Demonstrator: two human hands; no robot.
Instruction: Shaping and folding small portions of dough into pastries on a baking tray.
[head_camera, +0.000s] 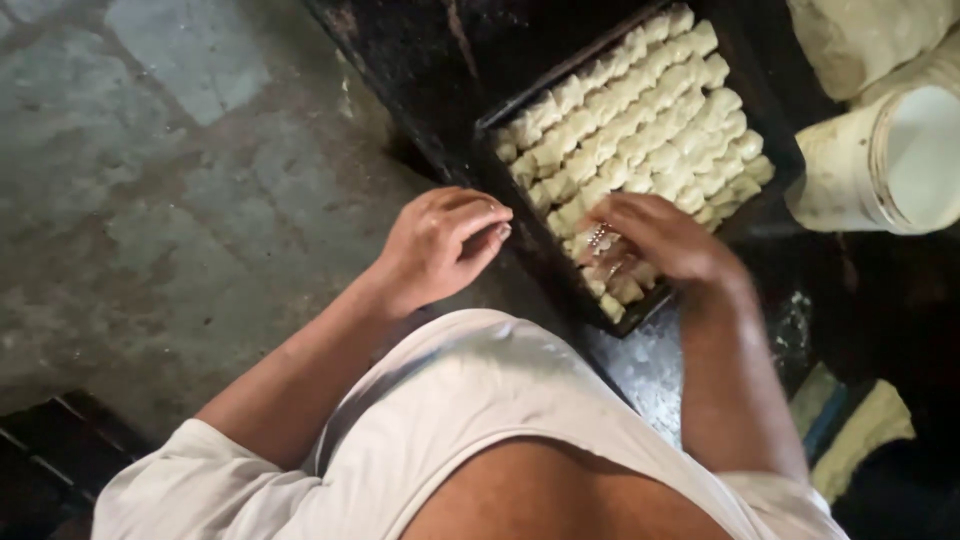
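Observation:
A dark baking tray (752, 130) lies tilted on a black surface, filled with rows of pale dough pieces (640, 110). My right hand (660, 235) rests over the near end of the tray, fingers spread and touching the dough pieces there; a shiny small thing shows under the fingers, unclear what. My left hand (440, 245) hovers just left of the tray's near corner, fingers curled loosely, with nothing seen in it. My white shirt (470, 420) fills the lower middle.
A white bucket (885, 165) smeared with dough lies on its side right of the tray. A pale lump or sack (860, 35) sits at the top right. Stained concrete floor (170, 170) spreads to the left. Cloth scraps (860, 430) lie at the lower right.

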